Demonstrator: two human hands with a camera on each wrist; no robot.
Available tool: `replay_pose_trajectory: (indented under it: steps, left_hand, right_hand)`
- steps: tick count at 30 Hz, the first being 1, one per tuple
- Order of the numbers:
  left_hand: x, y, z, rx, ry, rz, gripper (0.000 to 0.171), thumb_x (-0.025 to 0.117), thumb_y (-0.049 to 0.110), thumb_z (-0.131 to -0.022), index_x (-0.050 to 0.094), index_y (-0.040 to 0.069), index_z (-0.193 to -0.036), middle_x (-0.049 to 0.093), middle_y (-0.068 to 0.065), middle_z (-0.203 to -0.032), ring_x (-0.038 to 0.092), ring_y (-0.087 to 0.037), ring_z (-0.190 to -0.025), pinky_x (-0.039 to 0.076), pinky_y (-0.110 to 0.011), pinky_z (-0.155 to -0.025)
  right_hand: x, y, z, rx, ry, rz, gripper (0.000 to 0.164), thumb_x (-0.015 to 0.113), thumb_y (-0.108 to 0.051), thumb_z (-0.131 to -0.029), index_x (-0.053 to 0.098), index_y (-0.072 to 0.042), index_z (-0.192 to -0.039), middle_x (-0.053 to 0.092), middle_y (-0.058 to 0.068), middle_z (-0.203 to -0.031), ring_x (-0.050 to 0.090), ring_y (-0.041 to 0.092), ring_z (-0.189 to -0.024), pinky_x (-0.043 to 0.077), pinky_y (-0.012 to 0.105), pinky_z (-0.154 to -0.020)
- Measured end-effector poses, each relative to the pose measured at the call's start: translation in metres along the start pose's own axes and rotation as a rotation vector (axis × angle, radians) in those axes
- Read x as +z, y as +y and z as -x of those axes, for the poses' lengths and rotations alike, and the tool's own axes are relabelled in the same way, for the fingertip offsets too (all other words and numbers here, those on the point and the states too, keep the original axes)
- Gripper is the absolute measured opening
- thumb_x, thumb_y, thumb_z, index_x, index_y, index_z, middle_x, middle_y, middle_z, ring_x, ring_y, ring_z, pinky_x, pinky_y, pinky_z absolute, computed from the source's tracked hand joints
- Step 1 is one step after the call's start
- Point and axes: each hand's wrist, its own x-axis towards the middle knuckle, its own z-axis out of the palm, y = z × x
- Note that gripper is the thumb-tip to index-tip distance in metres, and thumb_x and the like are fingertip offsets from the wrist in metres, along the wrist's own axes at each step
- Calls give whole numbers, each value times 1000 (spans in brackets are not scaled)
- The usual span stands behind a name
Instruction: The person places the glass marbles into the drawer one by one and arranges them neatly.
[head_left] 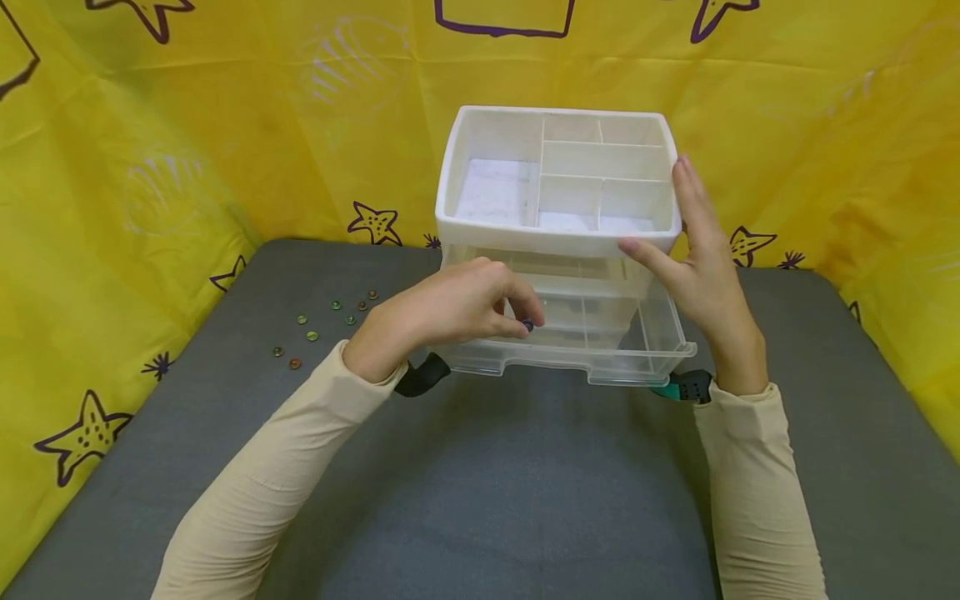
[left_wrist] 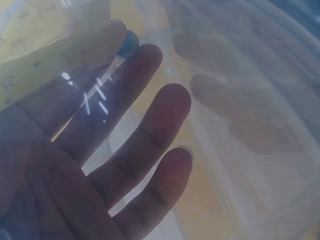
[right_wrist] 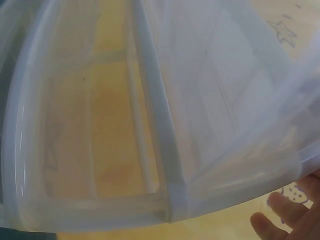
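Observation:
My left hand [head_left: 457, 304] pinches a small dark blue button [head_left: 528, 325] between thumb and index finger. It is just above the pulled-out clear drawer [head_left: 630, 367] of a white plastic organizer [head_left: 558, 242]. In the left wrist view, seen through clear plastic, the blue button [left_wrist: 130, 44] shows between two fingertips while the other fingers stay extended. My right hand [head_left: 708, 267] rests against the organizer's right front corner, fingers stretched along the side and thumb on the front rim. Its fingertips [right_wrist: 280, 210] appear at the lower right of the right wrist view.
Several small green and reddish buttons [head_left: 312, 336] lie scattered on the grey table [head_left: 487, 500], left of the organizer. The organizer's top tray [head_left: 498, 192] is split into several compartments. A yellow curtain [head_left: 262, 125] with drawn starfish hangs behind and beside the table.

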Motion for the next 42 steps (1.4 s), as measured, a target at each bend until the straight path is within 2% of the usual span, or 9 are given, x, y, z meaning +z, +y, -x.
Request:
replay_pose_trajectory:
  steps: [6,12,15,22,26,33,42]
  left_hand:
    - [0,0,0,7,-1,-1,16,71,12,-91,78,17,-104,75,5,-102,68,-12,-87,54,-26,-81]
    - [0,-1,1,9,28,-5,16,71,13,-91,77,17,-105,75,6,-102,68,-12,-86,54,-25,-80]
    - [0,-1,4,41,92,7,15,70,13,-92,77,16,-105,75,4,-101,67,-10,-82,54,-25,-77]
    - [-2,-9,16,163,325,78,17,68,10,-93,76,10,-108,76,0,-99,62,-9,-78,51,-26,-71]
    - [-4,-12,24,190,440,74,16,69,9,-93,76,8,-107,75,0,-95,61,-8,-79,50,-26,-73]
    - [-6,-18,39,193,544,69,16,70,8,-91,77,10,-105,76,2,-94,61,-6,-78,50,-24,-69]
    - [-5,-26,58,147,652,117,17,73,4,-88,77,9,-104,74,-1,-88,60,-7,-72,50,-19,-66]
  right_hand:
    - [1,1,-1,20,-3,-53,90,76,-15,-87,21,-26,-158,12,-6,-167,20,20,-152,21,47,-124]
    - [1,1,-2,23,-2,-59,91,76,-13,-87,21,-24,-159,12,-5,-167,19,19,-152,19,44,-125]
    - [1,1,-2,11,1,-60,91,76,-12,-86,22,-24,-158,13,-5,-167,21,19,-151,21,44,-124]
    - [1,0,-2,-19,11,-68,90,77,-10,-86,25,-23,-158,15,-4,-167,23,19,-150,24,42,-124]
    - [1,0,-2,-10,10,-73,90,77,-11,-86,25,-23,-158,14,-5,-166,24,20,-149,24,42,-124]
    - [1,1,-1,11,4,-64,89,76,-12,-87,24,-24,-158,13,-5,-167,23,21,-151,22,43,-124]
    - [1,1,-1,-1,0,-50,89,75,-12,-88,23,-24,-158,14,-5,-167,21,20,-151,23,43,-124]
